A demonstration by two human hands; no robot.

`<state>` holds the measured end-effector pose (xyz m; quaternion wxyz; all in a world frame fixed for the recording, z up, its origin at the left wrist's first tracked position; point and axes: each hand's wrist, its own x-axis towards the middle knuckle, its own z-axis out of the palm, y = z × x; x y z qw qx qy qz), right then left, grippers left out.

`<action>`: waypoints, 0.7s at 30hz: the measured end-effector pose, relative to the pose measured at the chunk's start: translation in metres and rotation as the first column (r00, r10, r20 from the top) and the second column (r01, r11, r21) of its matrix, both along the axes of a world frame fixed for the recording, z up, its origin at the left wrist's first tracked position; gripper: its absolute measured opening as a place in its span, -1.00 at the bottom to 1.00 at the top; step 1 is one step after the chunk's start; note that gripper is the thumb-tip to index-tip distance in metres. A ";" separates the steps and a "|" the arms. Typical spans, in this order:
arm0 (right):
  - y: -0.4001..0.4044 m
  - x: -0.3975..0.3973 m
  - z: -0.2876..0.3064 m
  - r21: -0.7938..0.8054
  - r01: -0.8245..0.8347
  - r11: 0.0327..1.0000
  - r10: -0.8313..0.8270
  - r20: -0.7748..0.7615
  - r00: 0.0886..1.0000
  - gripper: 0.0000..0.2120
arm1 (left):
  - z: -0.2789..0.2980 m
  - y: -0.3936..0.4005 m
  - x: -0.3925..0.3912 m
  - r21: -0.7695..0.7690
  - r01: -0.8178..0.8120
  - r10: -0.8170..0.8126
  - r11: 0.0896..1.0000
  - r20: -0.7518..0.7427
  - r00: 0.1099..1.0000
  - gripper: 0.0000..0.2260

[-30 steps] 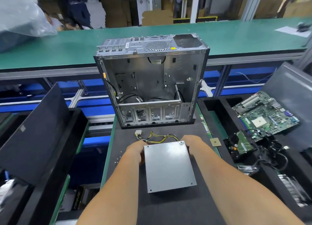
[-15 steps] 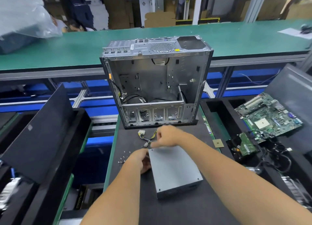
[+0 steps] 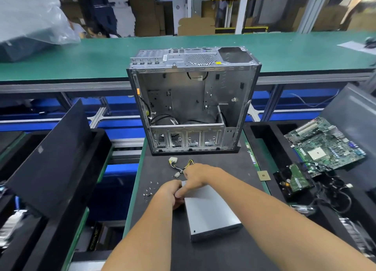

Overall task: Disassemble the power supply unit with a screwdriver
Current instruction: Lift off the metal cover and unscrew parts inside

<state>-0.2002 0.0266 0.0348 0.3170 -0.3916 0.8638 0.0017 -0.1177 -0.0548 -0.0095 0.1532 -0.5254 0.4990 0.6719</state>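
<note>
— What lies on the black mat (image 3: 223, 256)?

— A grey power supply unit (image 3: 209, 213), flat, its far end towards the open computer case (image 3: 193, 99).

— And the hands?

— The left hand (image 3: 169, 195) grips its far left corner. The right hand (image 3: 196, 176) rests curled at the far edge, where the yellow and black cables (image 3: 179, 166) come out.

— Anything else?

— Small screws (image 3: 149, 191) lie left of the unit, and a green motherboard (image 3: 323, 146) sits in the tray on the right.
</note>
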 end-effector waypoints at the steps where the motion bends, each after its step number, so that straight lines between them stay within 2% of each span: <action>1: -0.001 0.000 -0.002 -0.015 0.015 1.000 -0.015 -0.019 1.000 -0.50 | 0.001 0.001 -0.001 0.003 -0.005 0.005 1.000 0.001 1.000 -0.78; 5: -0.003 0.007 -0.006 -0.094 0.105 0.990 -0.113 -0.089 0.990 -0.66 | 0.001 0.000 -0.002 -0.007 0.010 -0.010 1.000 -0.003 1.000 -0.77; 10: -0.006 0.014 -0.003 -0.096 0.111 0.989 -0.125 -0.160 0.979 -0.66 | 0.003 -0.010 -0.001 -0.055 0.086 -0.087 0.995 -0.017 0.996 -0.87; 13: 0.000 0.023 -0.012 -0.220 0.120 0.968 -0.173 -0.238 0.956 -0.67 | -0.004 -0.020 -0.003 -0.195 0.167 -0.183 0.967 -0.063 0.981 -0.89; 16: 0.008 0.033 -0.025 -0.377 0.122 0.918 -0.252 -0.315 0.915 -0.70 | -0.009 -0.022 0.004 -0.148 0.227 -0.253 0.962 -0.187 0.949 -0.84; 18: 0.010 0.034 -0.026 -0.426 0.133 0.895 -0.287 -0.322 0.902 -0.71 | -0.009 -0.020 0.010 -0.230 0.329 -0.379 0.916 -0.226 0.898 -0.79; 21: 0.010 0.034 -0.024 -0.449 0.135 0.883 -0.310 -0.343 0.887 -0.70 | -0.012 -0.021 0.017 -0.436 0.423 -0.548 0.794 -0.213 0.809 -0.78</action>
